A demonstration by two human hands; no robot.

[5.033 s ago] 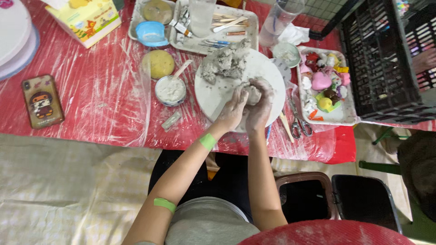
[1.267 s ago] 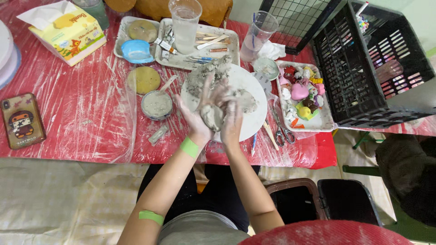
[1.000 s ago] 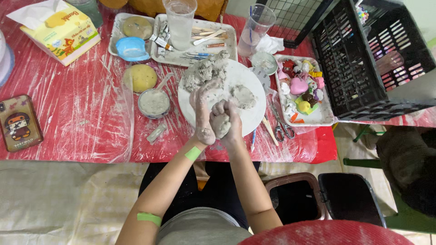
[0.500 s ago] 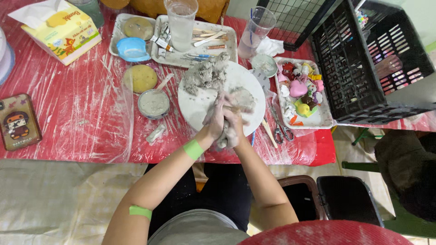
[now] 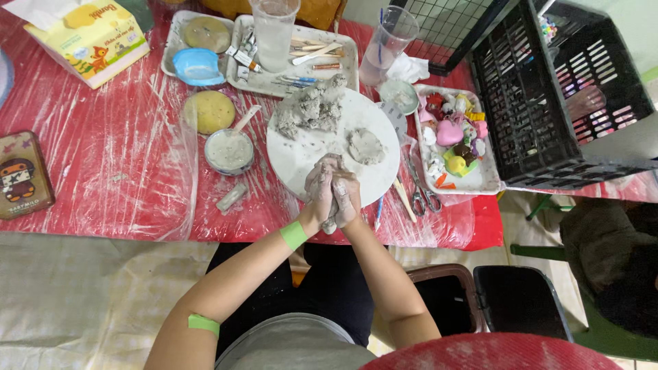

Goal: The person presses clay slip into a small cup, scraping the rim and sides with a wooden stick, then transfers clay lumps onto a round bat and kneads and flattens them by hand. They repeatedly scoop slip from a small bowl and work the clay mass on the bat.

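Note:
My left hand [image 5: 319, 193] and my right hand [image 5: 346, 195] are pressed palm to palm over the near rim of a round white board [image 5: 301, 154], both smeared with grey clay. A small piece of grey clay [image 5: 330, 223] pokes out below the palms, squeezed between them. On the board lie a lumpy heap of grey clay [image 5: 312, 106] at the far side and a flattened clay disc [image 5: 364, 146] to the right. A green band [image 5: 293, 235] circles my left wrist.
A small bowl of grey slip with a stick [image 5: 229, 149] and a yellow sponge [image 5: 210, 111] sit left of the board. A tool tray with a cup [image 5: 274, 27], scissors [image 5: 419, 192], a tray of colourful figures [image 5: 452, 137], a black crate [image 5: 548, 89], a tissue box [image 5: 89, 38] surround it.
My hands left the clay on the board, came together toward the table's near edge, and now press a small clay piece between the palms.

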